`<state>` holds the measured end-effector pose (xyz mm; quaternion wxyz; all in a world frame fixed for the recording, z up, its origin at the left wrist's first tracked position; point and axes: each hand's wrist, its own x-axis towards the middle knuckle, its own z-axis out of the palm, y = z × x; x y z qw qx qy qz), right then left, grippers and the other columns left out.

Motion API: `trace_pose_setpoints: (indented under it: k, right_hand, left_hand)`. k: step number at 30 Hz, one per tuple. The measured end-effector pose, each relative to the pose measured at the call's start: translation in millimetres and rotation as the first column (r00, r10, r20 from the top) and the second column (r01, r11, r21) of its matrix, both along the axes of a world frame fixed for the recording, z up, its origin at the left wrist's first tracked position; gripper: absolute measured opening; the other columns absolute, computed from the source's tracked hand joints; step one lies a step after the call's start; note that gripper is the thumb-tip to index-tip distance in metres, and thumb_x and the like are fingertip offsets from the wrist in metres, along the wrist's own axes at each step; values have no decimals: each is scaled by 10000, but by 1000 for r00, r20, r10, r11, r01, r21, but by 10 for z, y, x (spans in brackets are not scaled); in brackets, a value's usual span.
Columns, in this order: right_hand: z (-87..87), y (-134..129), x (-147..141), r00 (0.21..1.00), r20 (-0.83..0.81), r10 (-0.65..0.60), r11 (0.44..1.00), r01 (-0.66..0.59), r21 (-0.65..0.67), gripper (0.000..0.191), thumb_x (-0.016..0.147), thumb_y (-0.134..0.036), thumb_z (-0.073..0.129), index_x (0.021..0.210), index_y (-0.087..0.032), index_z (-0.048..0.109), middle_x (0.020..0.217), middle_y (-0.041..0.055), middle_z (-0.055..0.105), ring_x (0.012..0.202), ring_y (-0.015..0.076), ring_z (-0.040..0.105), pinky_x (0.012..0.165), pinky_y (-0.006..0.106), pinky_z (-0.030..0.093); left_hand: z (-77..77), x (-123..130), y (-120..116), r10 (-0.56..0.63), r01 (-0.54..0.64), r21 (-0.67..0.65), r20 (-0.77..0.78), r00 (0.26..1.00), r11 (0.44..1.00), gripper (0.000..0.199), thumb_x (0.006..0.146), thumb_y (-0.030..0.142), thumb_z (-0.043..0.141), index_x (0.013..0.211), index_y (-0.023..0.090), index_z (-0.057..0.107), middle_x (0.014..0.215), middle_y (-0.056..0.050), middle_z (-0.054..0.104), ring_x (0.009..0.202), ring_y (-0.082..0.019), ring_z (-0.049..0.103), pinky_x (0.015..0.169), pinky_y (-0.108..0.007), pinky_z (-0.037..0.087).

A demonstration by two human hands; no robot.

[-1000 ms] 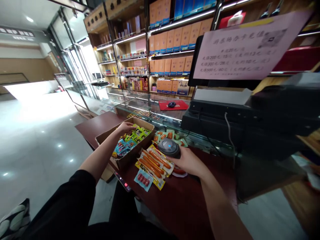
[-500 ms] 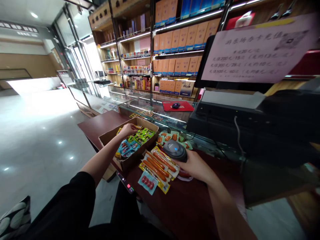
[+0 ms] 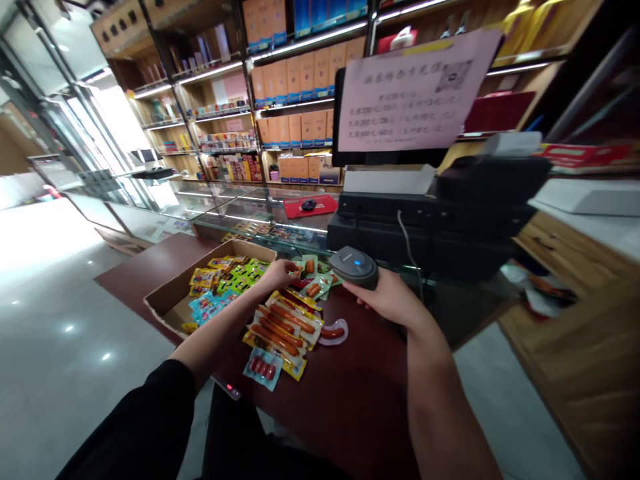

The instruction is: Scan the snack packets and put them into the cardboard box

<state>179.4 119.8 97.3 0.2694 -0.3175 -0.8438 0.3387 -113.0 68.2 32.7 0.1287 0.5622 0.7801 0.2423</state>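
Note:
My right hand (image 3: 393, 297) is wrapped round a dark grey barcode scanner (image 3: 356, 268) with a blue light on top, held above the table. My left hand (image 3: 280, 277) has left the inside of the cardboard box (image 3: 163, 290) and is by the green-edged sausage packets (image 3: 314, 288). Its fingers are bent together; whether they pinch a packet is hidden. Below it lie long sausages in yellow packs (image 3: 280, 330), a light-blue pack of small red sausages (image 3: 263, 367) and a curved sausage in clear wrap (image 3: 333, 332). Green packets (image 3: 243, 275) and blue packets (image 3: 213, 305) fill the box.
Behind the dark red table (image 3: 345, 393) runs a glass counter (image 3: 235, 200) with a mouse on a red mat (image 3: 310, 207). A monitor's back bears a pink paper sign (image 3: 400, 100). Black equipment (image 3: 380, 227) with a cable stands at the table's far side. A phone (image 3: 227, 387) shows at the near edge.
My left hand has moved right, out of the box to the green-edged packets. The scanner has moved right, away from the yellow packs, uncovering the curved sausage. The view has swung right.

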Motion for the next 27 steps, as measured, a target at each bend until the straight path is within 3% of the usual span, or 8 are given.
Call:
trace_pose_setpoints:
  k: [7, 13, 15, 18, 21, 24, 27]
  right_hand:
    - [5, 51, 118, 999, -30, -26, 999, 25, -32, 315, 803, -460, 682, 939, -176, 675, 629, 31, 704, 554, 180, 662, 573, 274, 484]
    - [101, 76, 284, 997, -69, -31, 997, 26, -75, 294, 816, -439, 675, 916, -163, 673, 631, 32, 700, 495, 151, 630, 561, 270, 489]
    - [111, 76, 305, 997, -72, -41, 996, 35, -87, 297, 814, -441, 677, 914, -161, 670, 633, 33, 699, 498, 153, 630, 558, 270, 488]
    - [97, 73, 293, 996, -78, -34, 996, 27, -90, 310, 815, -438, 675, 949, -160, 672, 636, 35, 701, 519, 160, 639, 562, 273, 486]
    - [71, 64, 242, 997, -73, -24, 996, 17, -86, 318, 811, -423, 681, 994, -162, 677, 634, 37, 702, 533, 163, 641, 567, 274, 481]
    - [24, 58, 141, 999, -31, 7, 995, -10, -101, 311, 801, -437, 690, 964, -172, 683, 617, 31, 697, 522, 160, 632, 559, 276, 476]
    - [-90, 68, -28, 999, -1, 50, 990, -50, -135, 290, 793, -435, 697, 929, -181, 666, 583, 15, 682, 496, 157, 622, 540, 273, 476]
  left_hand:
    - [-329, 525, 343, -127, 111, -144, -105, 986, 983, 345, 718, 343, 720, 1019, 175, 738, 1025, -97, 741, 951, -245, 682, 820, -284, 498]
    - [-434, 649, 340, -161, 117, -159, -302, 940, 980, 473, 627, 280, 767, 1081, 172, 687, 1074, -144, 676, 990, -285, 654, 815, -323, 507]
    - [-455, 634, 344, -173, 136, -140, -298, 939, 981, 482, 621, 215, 748, 1094, 166, 672, 1061, -139, 675, 992, -276, 651, 821, -319, 508]
    - [-461, 575, 383, -119, 110, -81, -127, 985, 991, 374, 656, 167, 697, 1031, 162, 687, 951, -91, 703, 906, -224, 668, 791, -280, 513]
    - [-395, 490, 411, 26, -22, -22, 227, 974, 1000, 306, 730, 214, 663, 1028, 155, 694, 861, -52, 716, 803, -176, 676, 723, -248, 528]
    - [-264, 393, 370, 102, -99, -38, 615, 782, 994, 345, 786, 307, 644, 1104, 180, 685, 892, -37, 729, 760, -155, 682, 658, -244, 547]
    - [-151, 287, 281, 102, -119, -35, 779, 619, 992, 463, 715, 335, 751, 1146, 187, 671, 913, -37, 736, 756, -150, 683, 647, -245, 548]
